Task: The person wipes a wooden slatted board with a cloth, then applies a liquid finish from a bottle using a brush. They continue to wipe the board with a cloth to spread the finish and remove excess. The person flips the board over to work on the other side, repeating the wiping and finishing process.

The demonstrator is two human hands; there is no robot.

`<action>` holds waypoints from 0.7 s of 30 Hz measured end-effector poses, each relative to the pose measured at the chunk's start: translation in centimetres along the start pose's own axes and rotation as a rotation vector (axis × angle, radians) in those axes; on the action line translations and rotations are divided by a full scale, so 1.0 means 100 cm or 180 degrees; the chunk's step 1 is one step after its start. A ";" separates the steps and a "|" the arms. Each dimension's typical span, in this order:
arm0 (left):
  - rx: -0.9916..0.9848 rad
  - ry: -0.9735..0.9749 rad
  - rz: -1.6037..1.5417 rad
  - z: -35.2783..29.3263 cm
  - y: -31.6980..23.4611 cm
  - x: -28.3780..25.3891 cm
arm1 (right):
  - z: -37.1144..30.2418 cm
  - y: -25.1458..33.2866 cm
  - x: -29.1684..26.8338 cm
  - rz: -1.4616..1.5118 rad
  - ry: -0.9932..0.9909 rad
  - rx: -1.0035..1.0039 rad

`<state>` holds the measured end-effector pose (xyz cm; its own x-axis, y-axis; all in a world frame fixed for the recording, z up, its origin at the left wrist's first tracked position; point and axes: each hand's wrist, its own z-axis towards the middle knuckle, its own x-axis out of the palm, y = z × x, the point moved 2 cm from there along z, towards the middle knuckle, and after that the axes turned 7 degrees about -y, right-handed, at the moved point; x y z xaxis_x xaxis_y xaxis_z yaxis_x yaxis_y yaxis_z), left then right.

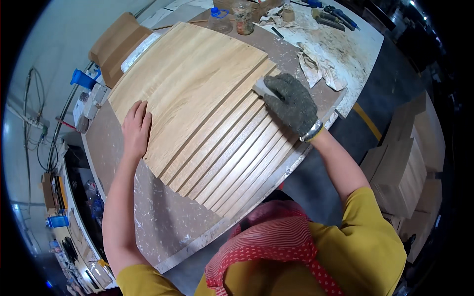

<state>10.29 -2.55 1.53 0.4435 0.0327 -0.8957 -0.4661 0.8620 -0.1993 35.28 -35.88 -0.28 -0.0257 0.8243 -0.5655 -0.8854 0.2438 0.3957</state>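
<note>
Several pale wooden boards lie fanned on the bench, each overlapping the one below, with the large top board [197, 74] showing most of its face. My bare left hand [137, 126] rests on the left edge of that board, fingers stretched out flat. On my right hand [291, 101] is a dark grey knit glove. Its fingers are closed around a small pale grey block [263, 90], held at the right ends of the stepped boards [232, 106]. The palm side of the glove and part of the block are hidden.
Behind the boards stand a clear bottle [219, 20] with a blue handle and a jar [243, 18]. A white rag [320, 66] and several hand tools [335, 18] lie at the far right. An open cardboard box [116, 47] is far left; cartons [405, 163] stack at right.
</note>
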 end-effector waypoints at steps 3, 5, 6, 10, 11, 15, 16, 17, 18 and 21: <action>0.0043 -0.0080 -0.0098 -0.001 -0.003 -0.004 | 0.014 -0.001 -0.009 -0.0045 -0.0183 0.0137; 0.0212 -0.0192 -0.0071 0.003 -0.002 0.002 | 0.017 -0.021 -0.011 -0.0509 -0.0344 -0.0204; 0.0261 -0.0217 -0.0026 0.004 0.000 0.006 | 0.011 -0.021 -0.008 -0.0626 -0.0291 -0.0116; 0.0308 -0.0426 0.0019 0.002 0.011 0.010 | 0.000 0.059 0.013 -0.0068 0.0282 0.0142; 0.0274 -0.0430 -0.0018 0.001 0.011 0.010 | -0.007 0.087 0.018 0.0001 0.0217 -0.0293; 0.0197 -0.0439 -0.0194 0.003 0.008 0.013 | -0.044 0.195 0.050 0.0836 0.0257 -0.0654; 0.0168 -0.0439 -0.0206 0.002 0.009 0.011 | -0.051 0.221 0.055 0.0994 0.0236 -0.0725; 0.0146 -0.0416 -0.0223 0.001 0.008 0.012 | -0.058 0.242 0.057 0.1113 0.0217 -0.0778; 0.0139 -0.0393 -0.0229 0.003 0.006 0.012 | -0.065 0.257 0.061 0.1102 0.0609 -0.0883; 0.0142 -0.0503 0.0015 0.004 0.002 0.015 | -0.070 0.256 0.054 0.1181 0.1242 -0.0993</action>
<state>11.18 -2.17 0.34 0.5580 0.1128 -0.8222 -0.4354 0.8832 -0.1743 9.18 -28.75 1.69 -0.4734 0.5635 -0.6770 -0.8773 -0.2325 0.4199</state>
